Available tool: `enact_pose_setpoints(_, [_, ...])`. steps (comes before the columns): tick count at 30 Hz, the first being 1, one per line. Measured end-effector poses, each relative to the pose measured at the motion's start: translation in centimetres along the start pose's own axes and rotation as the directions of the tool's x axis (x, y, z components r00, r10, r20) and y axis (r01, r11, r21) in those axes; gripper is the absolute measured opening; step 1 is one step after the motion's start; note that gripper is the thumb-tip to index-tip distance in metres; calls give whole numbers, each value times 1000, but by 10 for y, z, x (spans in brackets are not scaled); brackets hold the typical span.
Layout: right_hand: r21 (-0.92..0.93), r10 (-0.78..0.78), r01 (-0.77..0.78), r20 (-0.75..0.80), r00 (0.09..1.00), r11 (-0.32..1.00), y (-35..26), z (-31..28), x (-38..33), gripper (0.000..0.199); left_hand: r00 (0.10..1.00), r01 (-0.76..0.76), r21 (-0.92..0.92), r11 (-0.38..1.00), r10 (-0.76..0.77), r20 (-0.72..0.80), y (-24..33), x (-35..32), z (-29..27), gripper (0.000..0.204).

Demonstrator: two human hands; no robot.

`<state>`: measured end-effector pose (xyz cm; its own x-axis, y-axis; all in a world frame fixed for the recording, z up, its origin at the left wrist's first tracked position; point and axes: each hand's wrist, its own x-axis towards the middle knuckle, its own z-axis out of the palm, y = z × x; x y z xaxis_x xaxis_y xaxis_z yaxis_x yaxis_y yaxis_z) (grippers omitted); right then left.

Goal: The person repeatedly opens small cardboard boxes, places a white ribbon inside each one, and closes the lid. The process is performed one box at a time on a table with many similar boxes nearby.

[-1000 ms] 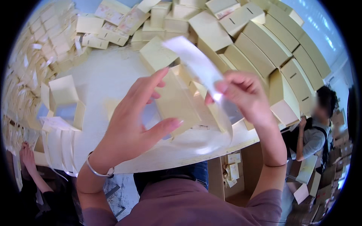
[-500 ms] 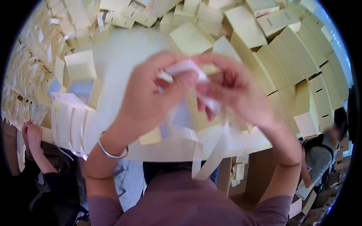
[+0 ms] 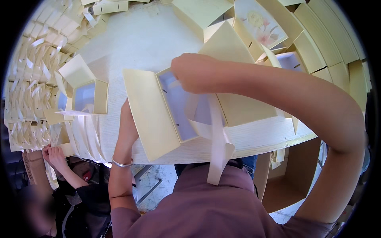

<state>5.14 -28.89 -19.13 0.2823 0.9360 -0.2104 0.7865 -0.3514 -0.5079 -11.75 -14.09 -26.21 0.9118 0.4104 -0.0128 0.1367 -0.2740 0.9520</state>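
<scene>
A cream lidded box (image 3: pixel 186 127) stands open in front of me, its inside pale lavender with small dark slots. Its left flap (image 3: pixel 149 115) leans outward, and its right panel (image 3: pixel 246 109) spreads to the other side. My right hand (image 3: pixel 194 73) is closed over the far end of the box. A white satin ribbon (image 3: pixel 217 137) comes from beneath that hand, loops inside the box and hangs over the table's front edge. My left hand (image 3: pixel 126 121) is behind the left flap, against its outer side; its fingers are hidden.
Another open cream box (image 3: pixel 95 97) stands at the left, beside several hanging ribbons (image 3: pixel 85 133). Stacked boxes (image 3: pixel 337 39) line the right, with a floral-printed lid (image 3: pixel 264 25) among them. A co-worker's hand (image 3: pixel 57 158) is at the lower left. A cardboard carton (image 3: pixel 291 182) stands below the table.
My hands, held together with the ribbon in the air, have parted. The right hand is now at the box's far end; the left has dropped behind the flap. My view has shifted.
</scene>
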Motion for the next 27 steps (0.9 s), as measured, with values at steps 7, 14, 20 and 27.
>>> enact_pose_setpoints(7, [43,43,-44,30,999,998,2,6,13,8,998,-19,33,999,17,61,1,6,6,23])
enact_pose_setpoints(14, [144,-23,20,22,999,989,3,16,22,11,993,95,-75,993,-89,73,-6,8,4,26])
enact_pose_setpoints(20, [31,-72,68,163,984,997,5,19,28,11,939,306,35,951,-296,-175,-24,22,22,21])
enact_pose_setpoints(27, [-255,-29,102,276,961,962,17,-2,3,12,997,42,614,788,8,-78,0,29,-34,7])
